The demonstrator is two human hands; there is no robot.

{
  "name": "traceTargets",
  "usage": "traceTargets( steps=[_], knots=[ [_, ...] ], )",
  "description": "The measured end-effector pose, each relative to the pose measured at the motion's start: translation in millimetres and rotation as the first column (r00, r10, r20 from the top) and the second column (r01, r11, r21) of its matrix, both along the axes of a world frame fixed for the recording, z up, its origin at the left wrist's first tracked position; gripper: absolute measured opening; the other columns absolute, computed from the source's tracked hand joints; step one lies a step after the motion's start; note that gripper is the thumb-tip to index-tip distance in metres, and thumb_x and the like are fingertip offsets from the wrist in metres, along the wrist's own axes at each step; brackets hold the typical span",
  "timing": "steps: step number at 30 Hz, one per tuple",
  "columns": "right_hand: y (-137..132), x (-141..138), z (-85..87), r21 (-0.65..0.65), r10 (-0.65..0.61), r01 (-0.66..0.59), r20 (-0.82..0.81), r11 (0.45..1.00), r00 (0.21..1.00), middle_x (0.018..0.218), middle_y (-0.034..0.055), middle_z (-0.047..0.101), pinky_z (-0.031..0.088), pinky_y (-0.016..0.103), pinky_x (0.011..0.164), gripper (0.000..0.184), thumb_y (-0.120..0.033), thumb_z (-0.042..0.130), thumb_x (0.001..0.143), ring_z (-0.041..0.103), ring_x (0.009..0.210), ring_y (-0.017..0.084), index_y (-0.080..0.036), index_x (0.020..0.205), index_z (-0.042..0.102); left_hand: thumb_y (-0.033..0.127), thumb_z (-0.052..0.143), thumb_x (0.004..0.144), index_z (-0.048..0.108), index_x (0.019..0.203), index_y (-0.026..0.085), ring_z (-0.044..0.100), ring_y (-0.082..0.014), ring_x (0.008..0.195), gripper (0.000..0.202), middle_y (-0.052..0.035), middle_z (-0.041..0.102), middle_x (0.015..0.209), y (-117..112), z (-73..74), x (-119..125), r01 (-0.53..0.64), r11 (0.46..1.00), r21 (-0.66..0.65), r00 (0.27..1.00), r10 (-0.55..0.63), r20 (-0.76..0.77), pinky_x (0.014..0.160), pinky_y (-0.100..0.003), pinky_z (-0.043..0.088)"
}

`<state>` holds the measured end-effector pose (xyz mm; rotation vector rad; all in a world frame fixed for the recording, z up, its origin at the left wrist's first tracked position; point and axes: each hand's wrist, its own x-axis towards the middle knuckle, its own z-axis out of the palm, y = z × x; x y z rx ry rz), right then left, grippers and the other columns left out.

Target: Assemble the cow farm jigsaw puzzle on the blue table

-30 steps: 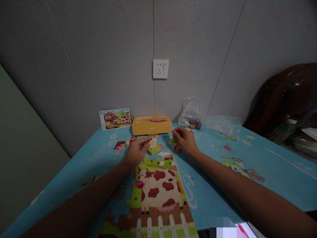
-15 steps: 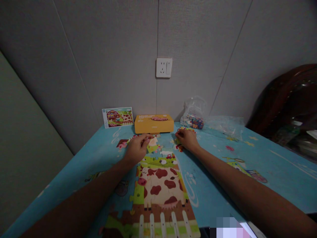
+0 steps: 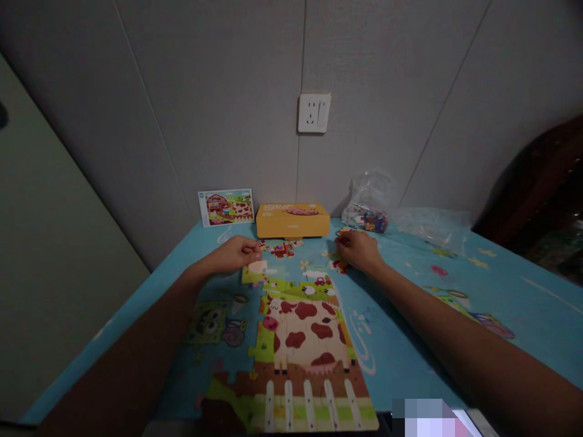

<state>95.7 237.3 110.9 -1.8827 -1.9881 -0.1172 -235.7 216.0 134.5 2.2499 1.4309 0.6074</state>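
Note:
My left hand (image 3: 233, 255) pinches a green and cream puzzle piece (image 3: 253, 273), held beyond the upper left corner of a partly joined jigsaw (image 3: 310, 328). The joined part shows a spotted cow, sheep, a small red tractor and a white fence. Farther right, my right hand (image 3: 361, 250) is closed low over the table, thumb and fingertips together. What it grips, if anything, is hidden. Loose puzzle pieces (image 3: 339, 266) lie beneath and around that hand. Several red and multicoloured pieces (image 3: 282, 249) lie between the hands.
A yellow box (image 3: 293, 221) stands against the wall, with a farm picture card (image 3: 229, 207) leaning to its left. Right of it are a clear bag of pieces (image 3: 368, 212) and an empty plastic bag (image 3: 432, 226). A blue patterned cloth (image 3: 410, 291) covers the table.
My left hand has moved left with the green and cream puzzle piece, away from the loose pieces by the box. My right hand stays in about the same place. The view has shifted slightly.

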Motion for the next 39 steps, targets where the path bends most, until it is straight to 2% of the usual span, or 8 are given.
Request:
traceTargets(
  steps=[3,6,8,10,19,26,33,39],
  knots=[
    [-2.7,8.9,7.9,-0.015,-0.074,0.075,0.049,0.997,0.996,0.092,0.0157,0.074,0.044,0.033,0.071,0.027,-0.032,0.055,0.085,0.068,0.087,0.029,-0.016,0.094,0.075,0.028,0.051,0.079,0.066,0.068,0.017,0.058,-0.0179,0.062,0.022,-0.0035,0.063,0.065,7.8,3.2,-17.2,-0.249,0.96,0.131,0.967,0.254,-0.02,0.055,-0.024,0.039],
    [-3.3,20.6,12.2,-0.066,-0.125,0.132,0.099,0.989,0.987,0.082,0.0171,0.073,0.042,0.031,0.062,0.032,-0.039,0.054,0.087,0.068,0.075,0.027,-0.015,0.088,0.075,0.026,0.041,0.087,0.068,0.091,0.016,0.062,-0.0249,0.077,0.029,-0.0115,0.069,0.085,14.1,2.2,-31.8,-0.533,0.799,0.279,0.834,0.552,0.015,0.064,-0.03,0.041],
    [-2.7,26.7,12.7,-0.087,-0.144,0.153,0.101,0.984,0.984,0.08,0.0167,0.073,0.041,0.03,0.059,0.033,-0.04,0.055,0.087,0.068,0.073,0.027,-0.015,0.085,0.076,0.03,0.036,0.092,0.066,0.103,0.015,0.063,-0.0289,0.084,0.035,-0.0162,0.069,0.096,17.0,-1.1,-38.0,-0.629,0.708,0.321,0.753,0.657,0.028,0.068,-0.033,0.042],
    [-2.1,30.0,12.6,-0.095,-0.144,0.152,0.092,0.984,0.985,0.08,0.0167,0.073,0.041,0.03,0.059,0.032,-0.04,0.057,0.087,0.068,0.075,0.027,-0.015,0.086,0.076,0.032,0.033,0.094,0.065,0.109,0.014,0.064,-0.0305,0.088,0.039,-0.0179,0.069,0.102,19.6,-6.1,-40.2,-0.653,0.685,0.324,0.726,0.688,0.008,0.071,-0.035,0.043],
    [-0.7,29.9,19.3,-0.125,-0.115,0.122,0.062,0.985,0.991,0.088,0.0138,0.075,0.042,0.025,0.062,0.031,-0.034,0.052,0.088,0.069,0.081,0.023,-0.015,0.091,0.077,0.043,0.048,0.087,0.068,0.109,0.017,0.064,-0.026,0.097,0.039,-0.0114,0.068,0.105,23.8,-28.1,-19.6,-0.373,0.909,0.188,0.885,0.409,-0.223,0.084,-0.03,0.047],
    [4.2,47.0,17.8,-0.129,-0.244,0.251,0.072,0.959,0.967,0.097,0.0205,0.073,0.046,0.029,0.067,0.039,-0.042,0.054,0.087,0.069,0.09,0.03,-0.012,0.1,0.074,0.052,0.046,0.085,0.059,0.126,0.012,0.057,-0.0363,0.11,0.059,-0.0192,0.06,0.111,17.4,-24.6,-17.2,-0.335,0.92,0.205,0.833,0.391,-0.391,0.095,-0.044,0.045],
    [3.7,34.2,10.3,-0.22,-0.169,0.182,0.077,0.958,0.983,0.097,0.0163,0.074,0.046,0.028,0.069,0.034,-0.04,0.051,0.09,0.069,0.091,0.027,-0.015,0.096,0.074,0.045,0.043,0.088,0.061,0.124,0.015,0.059,-0.0278,0.11,0.051,-0.0143,0.062,0.115,13.2,-26.3,-1.3,-0.216,0.954,0.21,0.855,0.289,-0.431,0.099,-0.035,0.042],
    [-12.3,16.6,12.3,-0.225,-0.14,0.158,0.092,0.962,0.986,0.108,0.0218,0.067,0.048,0.034,0.074,0.074,-0.078,0.049,0.078,0.065,0.097,0.032,-0.012,0.104,0.07,0.052,0.043,0.087,0.064,0.122,0.017,0.053,-0.0344,0.113,0.054,-0.0158,0.063,0.114,10.4,-29.5,5.2,-0.222,0.944,0.243,0.828,0.314,-0.464,0.102,-0.046,0.036]
  ],
)
